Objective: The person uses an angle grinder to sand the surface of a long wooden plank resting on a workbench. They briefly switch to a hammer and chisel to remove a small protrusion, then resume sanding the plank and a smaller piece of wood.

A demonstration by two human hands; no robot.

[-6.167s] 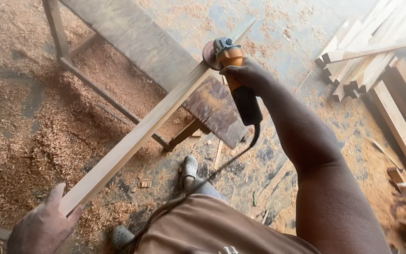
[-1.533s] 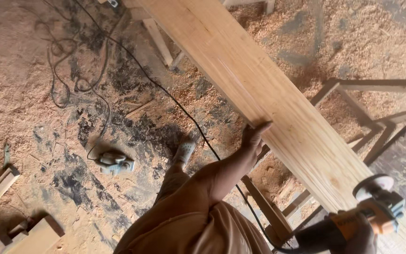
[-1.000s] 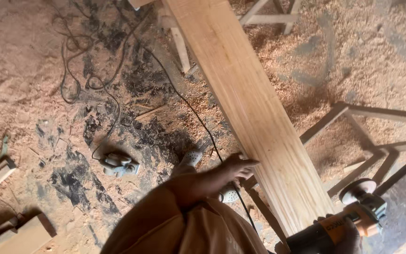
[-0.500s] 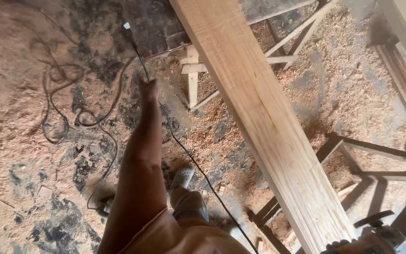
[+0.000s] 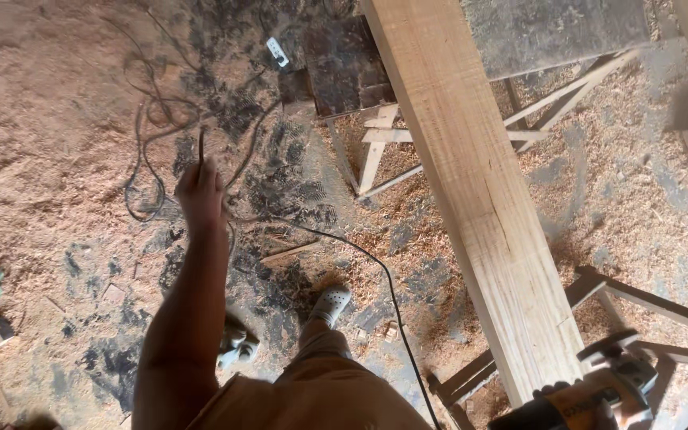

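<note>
- Head view: left hand (image 5: 199, 189), left of centre, is gripping the cord (image 5: 344, 247) clear of the plank (image 5: 479, 207).
- Right hand (image 5: 555, 396), lower right, is clutching the grinder (image 5: 599, 390); the cord is best kept slack, off the disc.

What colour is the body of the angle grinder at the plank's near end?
Orange with black parts, the angle grinder shows best in the head view, at the bottom right edge.

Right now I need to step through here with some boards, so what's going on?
A person stands on a sawdust-covered floor. Their left hand is raised, its grip closed on a thin black power cord that trails across the floor. Their right hand, barely in view, holds an orange angle grinder at the near end of a long pale wooden plank lying on wooden trestles.
</note>
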